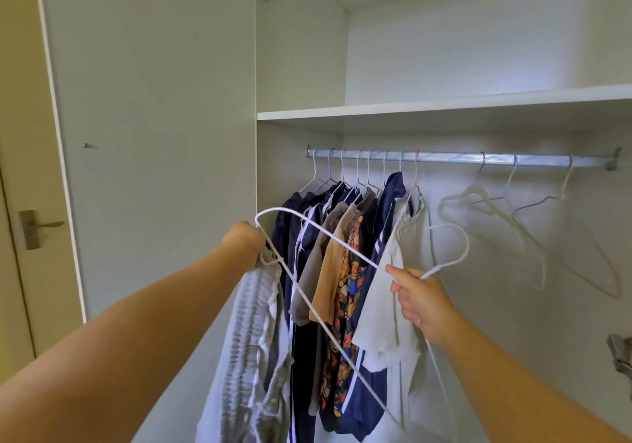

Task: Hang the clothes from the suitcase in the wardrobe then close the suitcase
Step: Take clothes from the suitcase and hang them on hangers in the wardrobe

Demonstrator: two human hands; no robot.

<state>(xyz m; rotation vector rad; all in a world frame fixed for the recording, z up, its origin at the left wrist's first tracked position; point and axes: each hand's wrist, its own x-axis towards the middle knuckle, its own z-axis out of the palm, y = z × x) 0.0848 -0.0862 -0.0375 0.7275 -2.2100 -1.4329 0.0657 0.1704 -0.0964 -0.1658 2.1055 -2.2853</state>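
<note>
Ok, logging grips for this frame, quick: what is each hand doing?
Left hand: closed on the grey garment.
Right hand: closed on the white hanger near its hook.

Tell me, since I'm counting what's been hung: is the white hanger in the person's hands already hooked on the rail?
No, the white hanger is held tilted in front of the clothes, its hook beside the right hand, well below the rail.

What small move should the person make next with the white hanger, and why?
Probably feed the grey ribbed garment, gripped by the left hand, onto the thin white wire hanger. The right hand holds that hanger near its hook, off the metal wardrobe rail, and the garment hangs beside it, apparently not on it yet.
</note>
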